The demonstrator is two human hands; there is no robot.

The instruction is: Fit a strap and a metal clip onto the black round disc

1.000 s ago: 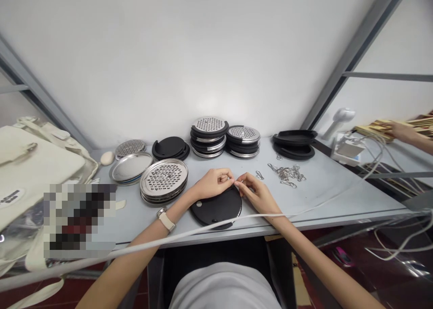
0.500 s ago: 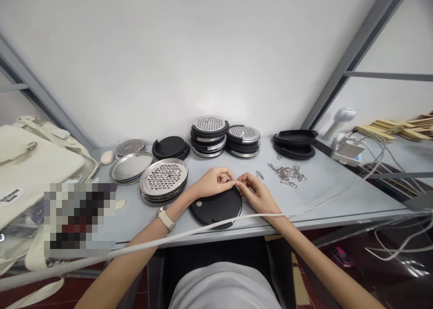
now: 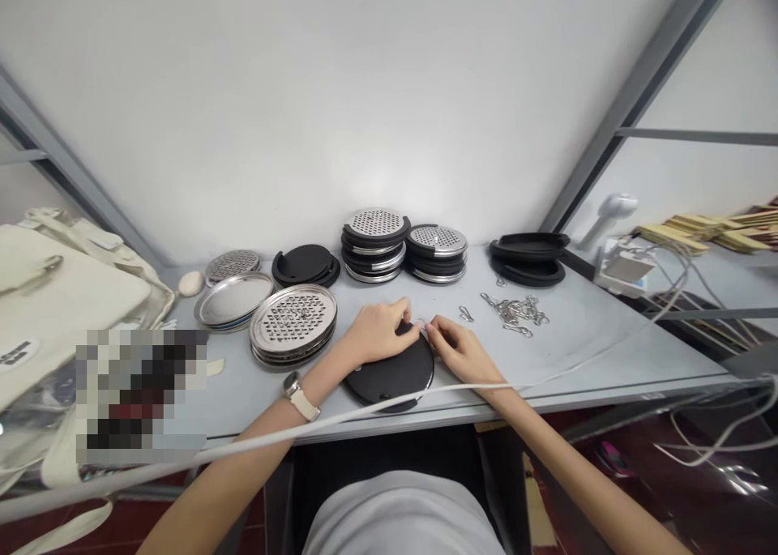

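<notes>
A black round base (image 3: 395,374) lies flat near the table's front edge, with a thin metal line along its right rim. My left hand (image 3: 382,332) is on its far side, fingers curled at the rim and thumb across the top; a gap shows between thumb and forefinger. With thumb and forefinger pinched together, my right hand (image 3: 460,351) holds a small metal wire clip (image 3: 421,323) at the base's far right edge. The clip is partly hidden by the fingers. More wire clips (image 3: 516,312) lie in a loose pile to the right, one apart from them.
Perforated metal grater discs (image 3: 295,318) and plain metal discs (image 3: 236,299) are stacked at left. Stacks of graters in black holders (image 3: 376,247) line the wall, with black trays (image 3: 528,259) at right. A white cable (image 3: 358,409) crosses before my arms.
My left thumb and forefinger have come apart from the right fingertips and spread. A bit of the wire clip now shows between the hands. The base stays in place.
</notes>
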